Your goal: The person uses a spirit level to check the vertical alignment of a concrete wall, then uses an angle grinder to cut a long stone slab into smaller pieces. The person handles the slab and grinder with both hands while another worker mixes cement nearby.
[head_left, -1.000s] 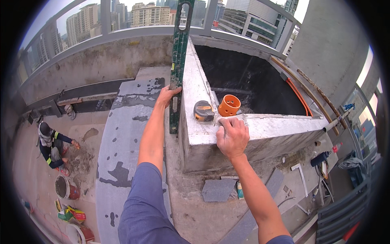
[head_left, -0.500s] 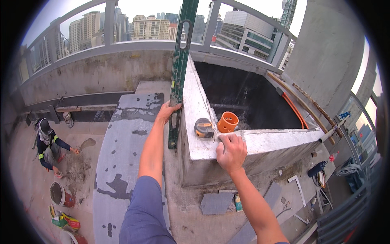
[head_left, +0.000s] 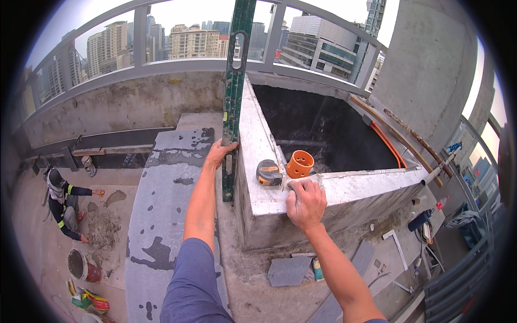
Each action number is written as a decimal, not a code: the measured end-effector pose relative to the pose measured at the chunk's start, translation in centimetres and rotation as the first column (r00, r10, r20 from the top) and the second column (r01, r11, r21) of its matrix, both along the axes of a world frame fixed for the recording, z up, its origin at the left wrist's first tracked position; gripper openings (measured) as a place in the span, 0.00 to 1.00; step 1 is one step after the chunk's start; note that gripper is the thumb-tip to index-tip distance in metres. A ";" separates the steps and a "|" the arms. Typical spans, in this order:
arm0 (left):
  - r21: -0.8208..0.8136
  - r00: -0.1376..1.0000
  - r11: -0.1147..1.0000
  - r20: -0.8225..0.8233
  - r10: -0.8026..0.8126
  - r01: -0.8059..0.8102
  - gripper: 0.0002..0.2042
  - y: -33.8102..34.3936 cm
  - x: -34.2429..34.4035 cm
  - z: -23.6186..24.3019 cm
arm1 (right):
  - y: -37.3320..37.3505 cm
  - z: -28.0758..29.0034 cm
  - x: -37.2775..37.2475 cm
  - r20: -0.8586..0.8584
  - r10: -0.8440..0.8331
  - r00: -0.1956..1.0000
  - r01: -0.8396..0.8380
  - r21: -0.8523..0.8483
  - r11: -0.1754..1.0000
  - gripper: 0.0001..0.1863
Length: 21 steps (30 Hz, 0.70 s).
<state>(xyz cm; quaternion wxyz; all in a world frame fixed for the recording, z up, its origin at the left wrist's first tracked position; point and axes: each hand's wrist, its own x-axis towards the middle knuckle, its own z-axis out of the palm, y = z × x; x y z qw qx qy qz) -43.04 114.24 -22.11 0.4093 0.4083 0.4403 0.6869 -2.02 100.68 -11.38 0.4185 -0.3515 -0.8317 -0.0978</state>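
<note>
My left hand (head_left: 219,152) grips a long green spirit level (head_left: 232,97), held upright against the left side of a white-topped concrete planter wall (head_left: 358,185). My right hand (head_left: 306,203) rests on the near ledge by the corner, fingers curled around something too small or hidden to make out. Just beyond it, a black-and-orange tape measure (head_left: 269,173) sits on the ledge, beside an orange perforated cylinder (head_left: 300,163).
Left, a wet grey stone slab (head_left: 151,210); a crouching co-worker (head_left: 62,202) by mortar and buckets (head_left: 83,265). Below, stone offcuts (head_left: 288,272). Right, wooden poles (head_left: 398,129), orange hose (head_left: 385,141), blue bottle (head_left: 420,219). Behind, a railing (head_left: 215,66).
The scene sits lower in the picture than a second ago. My hands and the level keep about the same place on the planter. The co-worker's arms have shifted over the floor.
</note>
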 end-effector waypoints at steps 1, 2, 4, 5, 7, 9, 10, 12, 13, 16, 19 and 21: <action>-0.006 1.000 1.000 0.003 -0.008 0.008 0.21 0.0 -0.1 0.0 | 0.0 0.0 0.0 -0.004 0.001 1.000 -0.001 0.006 1.000 0.15; -0.012 1.000 1.000 0.006 -0.016 0.016 0.22 0.1 -0.2 -0.1 | 0.0 0.0 0.0 -0.007 0.002 1.000 -0.001 0.011 1.000 0.15; -0.011 1.000 1.000 0.015 -0.027 0.027 0.22 0.1 -0.3 -0.1 | 0.0 0.0 0.0 -0.011 0.003 1.000 -0.003 0.014 1.000 0.15; -0.004 0.999 1.000 0.018 -0.029 0.029 0.23 0.1 -0.3 -0.2 | 0.0 0.0 -0.1 -0.013 0.004 1.000 -0.004 0.012 1.000 0.15; -0.007 0.999 0.999 0.019 -0.031 0.031 0.24 0.1 -0.5 -0.2 | -0.1 0.0 -0.1 -0.017 0.005 1.000 -0.005 0.008 1.000 0.15; -0.025 0.999 0.999 0.018 -0.034 0.035 0.25 0.1 -0.3 -0.2 | 0.0 0.0 0.0 -0.015 -0.001 1.000 0.001 0.007 1.000 0.15; -0.026 0.999 0.999 0.023 -0.033 0.033 0.25 0.1 -0.1 -0.2 | 0.0 -0.1 0.0 -0.013 -0.002 1.000 0.002 0.003 1.000 0.15; -0.023 0.999 0.999 0.030 -0.023 0.024 0.26 0.2 -0.4 -0.2 | 0.0 0.0 0.0 -0.013 0.004 1.000 -0.004 -0.001 1.000 0.15; -0.018 0.999 0.999 0.029 -0.029 0.030 0.26 0.2 -0.6 -0.1 | -0.1 0.1 0.0 -0.013 0.005 1.000 -0.005 0.000 1.000 0.15; -0.020 0.999 0.999 0.027 -0.038 0.039 0.26 0.0 -0.7 -0.2 | -0.1 0.0 -0.1 -0.014 0.005 1.000 -0.005 -0.005 1.000 0.15; -0.026 0.998 0.999 0.036 -0.042 0.043 0.26 0.0 0.3 0.1 | 0.1 -0.1 0.3 -0.001 -0.007 1.000 0.007 -0.009 1.000 0.14; -0.012 0.999 0.999 0.025 -0.042 0.042 0.25 0.0 -0.4 0.1 | 0.0 0.0 0.1 -0.002 0.001 1.000 -0.001 -0.010 1.000 0.14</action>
